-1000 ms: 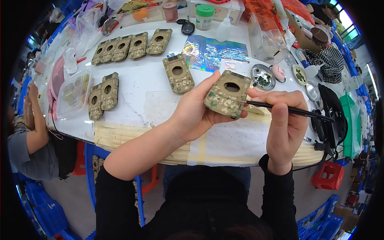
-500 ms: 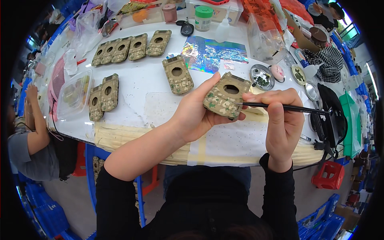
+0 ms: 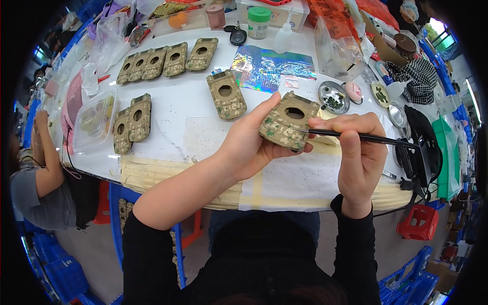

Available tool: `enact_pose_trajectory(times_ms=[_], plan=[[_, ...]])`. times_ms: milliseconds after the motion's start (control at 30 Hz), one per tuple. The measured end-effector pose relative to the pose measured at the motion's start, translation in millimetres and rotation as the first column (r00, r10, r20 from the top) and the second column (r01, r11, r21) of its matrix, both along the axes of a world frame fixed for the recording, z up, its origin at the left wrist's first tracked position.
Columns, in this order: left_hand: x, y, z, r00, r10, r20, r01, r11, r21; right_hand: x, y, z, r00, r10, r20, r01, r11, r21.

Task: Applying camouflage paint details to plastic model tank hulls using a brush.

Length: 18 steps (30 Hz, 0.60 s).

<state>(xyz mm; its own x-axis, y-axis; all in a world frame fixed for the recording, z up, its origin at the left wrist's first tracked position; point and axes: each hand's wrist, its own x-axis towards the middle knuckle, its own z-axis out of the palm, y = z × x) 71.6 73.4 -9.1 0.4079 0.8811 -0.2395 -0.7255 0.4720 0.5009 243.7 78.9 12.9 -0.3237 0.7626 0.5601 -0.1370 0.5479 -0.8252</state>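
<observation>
My left hand (image 3: 245,145) is closed round a camouflage-painted model tank hull (image 3: 281,130), tan with green and brown patches and a round hole in its top. Some of its fingers are hidden beneath the hull. My right hand (image 3: 360,155) pinches slim black tweezers (image 3: 378,138), whose fine tip meets the hull's surface below the hole. Whether the tip grips anything is too small to tell. Just beyond my left hand another camouflaged hull (image 3: 234,107) lies on the white table. A round metal tin (image 3: 325,96) with small dark green pieces stands right of the held hull.
Several more hulls (image 3: 175,60) lie at the far left, with two (image 3: 138,131) nearer. Beyond my hands are a shiny holographic sheet (image 3: 254,66), a squeeze bottle (image 3: 283,40) and a green-lidded jar (image 3: 258,29). A black bag (image 3: 426,147) sits at right. Another person's arm (image 3: 47,157) shows at left.
Almost nothing differs. The hull, the tweezers and both hands keep nearly the same place, with the tweezer tip still at the hull's surface.
</observation>
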Motion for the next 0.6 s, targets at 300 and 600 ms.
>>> enact_pose_trajectory(times_ms=[300, 600], plan=[[0.2, 0.2, -0.1, 1.0, -0.005, -0.003, 0.005, 1.0, 0.001, 2.8, 1.0, -1.5, 0.995, 0.063, -0.077, -0.066, 0.997, -0.038], [-9.6, 0.3, -3.7, 0.998, -0.057, 0.018, 0.056, 0.996, 0.073, 37.3, -2.4, 16.5, 0.963, -0.266, 0.045, 0.248, 0.939, 0.237]])
